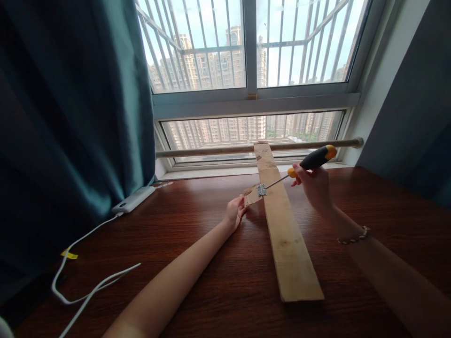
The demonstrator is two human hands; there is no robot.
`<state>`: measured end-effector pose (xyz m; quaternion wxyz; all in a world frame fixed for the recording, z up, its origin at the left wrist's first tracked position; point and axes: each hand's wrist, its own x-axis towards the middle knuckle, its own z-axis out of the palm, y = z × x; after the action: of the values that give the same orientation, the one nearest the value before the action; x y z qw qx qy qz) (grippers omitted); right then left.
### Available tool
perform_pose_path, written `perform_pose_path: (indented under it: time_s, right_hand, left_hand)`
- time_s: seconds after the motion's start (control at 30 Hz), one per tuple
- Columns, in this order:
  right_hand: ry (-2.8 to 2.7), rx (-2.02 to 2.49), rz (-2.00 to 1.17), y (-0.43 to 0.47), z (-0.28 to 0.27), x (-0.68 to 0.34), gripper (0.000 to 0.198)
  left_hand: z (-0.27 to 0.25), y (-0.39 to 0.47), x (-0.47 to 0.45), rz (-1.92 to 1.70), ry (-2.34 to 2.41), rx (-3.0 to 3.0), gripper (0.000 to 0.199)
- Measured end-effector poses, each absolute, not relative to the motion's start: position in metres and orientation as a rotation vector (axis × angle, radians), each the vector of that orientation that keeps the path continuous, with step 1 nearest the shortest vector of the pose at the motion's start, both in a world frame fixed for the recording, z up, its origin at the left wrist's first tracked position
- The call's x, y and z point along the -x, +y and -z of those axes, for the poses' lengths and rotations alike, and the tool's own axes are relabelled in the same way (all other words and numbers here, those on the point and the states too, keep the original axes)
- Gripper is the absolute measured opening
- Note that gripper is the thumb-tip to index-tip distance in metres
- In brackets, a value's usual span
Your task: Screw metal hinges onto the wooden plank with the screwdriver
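Observation:
A long wooden board point(287, 239) lies lengthwise on the dark table, its far end by the window rail. At its left edge a small metal hinge point(261, 189) spans the board and a short wooden piece point(252, 196). My left hand point(235, 212) is closed on the outer end of that short piece. In my right hand point(313, 185) is a screwdriver point(313, 159) with a black and yellow handle. Its shaft slants down to the left, and the tip meets the hinge's right side. Whether the tip sits in a screw is too small to tell.
A white power strip point(134, 199) lies at the left by the dark curtain point(77, 94), with a white cable point(58, 277) looping toward the front. Behind the table point(211, 281), a horizontal rail point(211, 151) crosses before the barred window.

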<state>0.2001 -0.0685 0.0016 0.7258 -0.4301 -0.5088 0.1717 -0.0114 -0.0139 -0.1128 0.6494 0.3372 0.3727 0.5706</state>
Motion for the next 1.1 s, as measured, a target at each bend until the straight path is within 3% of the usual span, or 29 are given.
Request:
perform_pose_path:
  time_s: [0.2, 0.47, 0.73, 1.1]
  right_hand:
    - [-1.206, 0.966, -0.381, -0.068, 0.004, -0.197, 0.03]
    - [-1.252, 0.922, -0.438, -0.069, 0.012, -0.189, 0.028]
    - [-1.296, 0.924, -0.432, -0.066, 0.018, -0.186, 0.03]
    - [-1.458, 1.079, -0.225, -0.079, 0.013, -0.181, 0.031]
  left_hand:
    - [0.112, -0.017, 0.012, -1.0, 0.673, -0.658, 0.024]
    - [0.116, -0.02, 0.011, -1.145, 0.674, -0.695, 0.014]
    - [0.117, -0.021, 0.012, -1.219, 0.61, -0.688, 0.019]
    - [0.118, -0.02, 0.015, -1.227, 0.564, -0.656, 0.019]
